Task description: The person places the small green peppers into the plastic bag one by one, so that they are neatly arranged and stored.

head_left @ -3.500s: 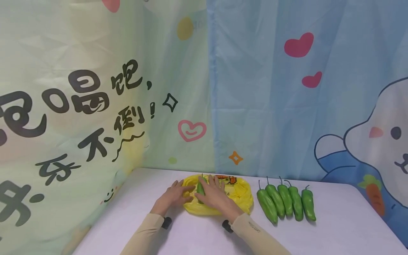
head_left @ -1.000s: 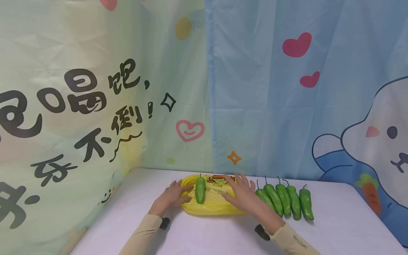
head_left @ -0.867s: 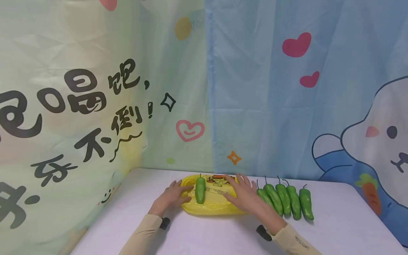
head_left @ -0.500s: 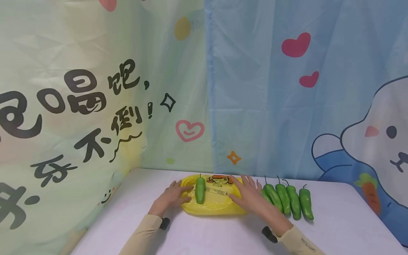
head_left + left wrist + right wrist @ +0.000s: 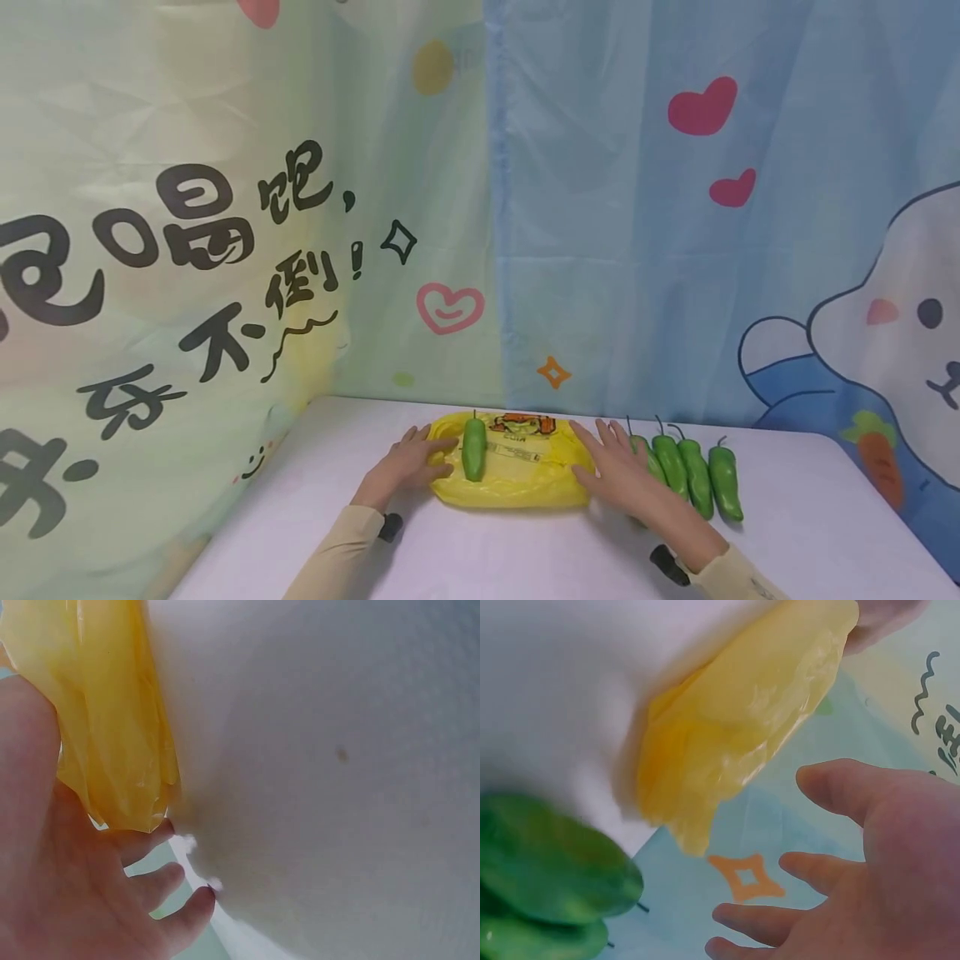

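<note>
A yellow plastic bag [image 5: 517,492] with printing lies flat on the table. On its left part rests one green pepper [image 5: 474,450], stem pointing away from me. My left hand [image 5: 403,467] lies at the bag's left edge, touching it with spread, relaxed fingers; in the left wrist view the bag [image 5: 120,712] is beside the thumb and index finger. My right hand [image 5: 622,471] hovers by the bag's right edge with fingers spread and nothing in them. In the right wrist view, its fingers [image 5: 825,874] are apart from the bag [image 5: 735,712].
Several green peppers [image 5: 725,483] lie in a row right of the bag, the leftmost ones partly hidden behind my right hand and forearm. White table [image 5: 480,558] spreads under everything. A printed curtain [image 5: 585,250] hangs behind the table's back edge.
My right hand was over the pepper on the bag; it has left it and moved right to the bag's right edge. The left hand stays put, and the pepper lies uncovered.
</note>
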Available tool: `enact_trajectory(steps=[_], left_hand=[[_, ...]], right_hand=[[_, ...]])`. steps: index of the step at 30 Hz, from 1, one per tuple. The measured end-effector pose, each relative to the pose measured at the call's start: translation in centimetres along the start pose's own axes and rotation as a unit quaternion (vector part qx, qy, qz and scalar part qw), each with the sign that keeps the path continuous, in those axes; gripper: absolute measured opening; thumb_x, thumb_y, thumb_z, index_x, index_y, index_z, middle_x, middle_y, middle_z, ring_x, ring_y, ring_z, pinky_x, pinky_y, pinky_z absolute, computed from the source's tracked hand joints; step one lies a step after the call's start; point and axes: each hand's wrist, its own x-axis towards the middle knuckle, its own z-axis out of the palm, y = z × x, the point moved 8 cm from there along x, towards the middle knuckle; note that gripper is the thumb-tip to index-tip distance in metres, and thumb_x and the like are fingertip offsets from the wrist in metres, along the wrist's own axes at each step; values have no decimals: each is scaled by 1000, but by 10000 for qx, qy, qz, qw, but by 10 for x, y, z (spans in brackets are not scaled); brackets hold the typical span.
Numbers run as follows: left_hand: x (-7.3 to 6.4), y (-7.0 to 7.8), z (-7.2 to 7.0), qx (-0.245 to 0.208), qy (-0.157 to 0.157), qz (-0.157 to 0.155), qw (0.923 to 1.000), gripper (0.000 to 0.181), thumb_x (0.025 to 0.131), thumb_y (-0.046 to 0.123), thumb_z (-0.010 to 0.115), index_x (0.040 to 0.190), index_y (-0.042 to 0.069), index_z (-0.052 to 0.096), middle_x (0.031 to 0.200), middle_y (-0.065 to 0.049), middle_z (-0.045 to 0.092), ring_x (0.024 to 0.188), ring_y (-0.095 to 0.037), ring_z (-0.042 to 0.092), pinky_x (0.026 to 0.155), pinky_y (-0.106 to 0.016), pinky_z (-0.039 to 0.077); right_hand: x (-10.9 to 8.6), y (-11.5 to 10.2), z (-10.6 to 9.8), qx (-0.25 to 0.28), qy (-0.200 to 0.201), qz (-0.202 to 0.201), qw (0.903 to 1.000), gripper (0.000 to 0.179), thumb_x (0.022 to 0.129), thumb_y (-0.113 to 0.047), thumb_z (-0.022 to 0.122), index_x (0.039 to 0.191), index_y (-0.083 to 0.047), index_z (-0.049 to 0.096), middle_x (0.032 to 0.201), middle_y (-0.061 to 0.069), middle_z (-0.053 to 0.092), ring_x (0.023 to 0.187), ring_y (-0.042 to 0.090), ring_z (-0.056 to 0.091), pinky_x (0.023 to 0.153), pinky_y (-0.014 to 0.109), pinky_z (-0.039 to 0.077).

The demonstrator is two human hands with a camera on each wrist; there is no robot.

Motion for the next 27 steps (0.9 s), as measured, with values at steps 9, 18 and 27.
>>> enact_trajectory(steps=[9, 18, 27], left_hand=[[0, 3, 0, 25, -28, -27, 10000, 51, 97, 44, 62, 145, 30, 55, 164, -19, 29, 153, -46, 16, 122, -67, 18], [0, 3, -2, 54, -25, 18, 10000, 51, 96, 43, 63, 145, 29, 55, 163, -20, 30, 152, -48, 17, 121, -69, 19], [0, 1, -1, 22, -46, -16, 10000, 51, 96, 43, 63, 145, 29, 55, 163, -20, 30, 153, -48, 17, 121, -68, 18]], right_hand=[[-10, 19, -13, -203, 51, 26, 9998, 66, 98, -31, 62, 156, -13, 36, 156, 38, 26, 144, 62, 18, 108, 84, 14], [-15, 34, -14, -473, 185, 45, 9987, 65, 97, -31, 63, 155, -14, 38, 155, 38, 30, 143, 61, 23, 106, 84, 18], [-21, 49, -18, -387, 166, 229, 9989, 66, 96, -34, 63, 154, -13, 39, 155, 38, 28, 142, 63, 20, 105, 86, 15]])
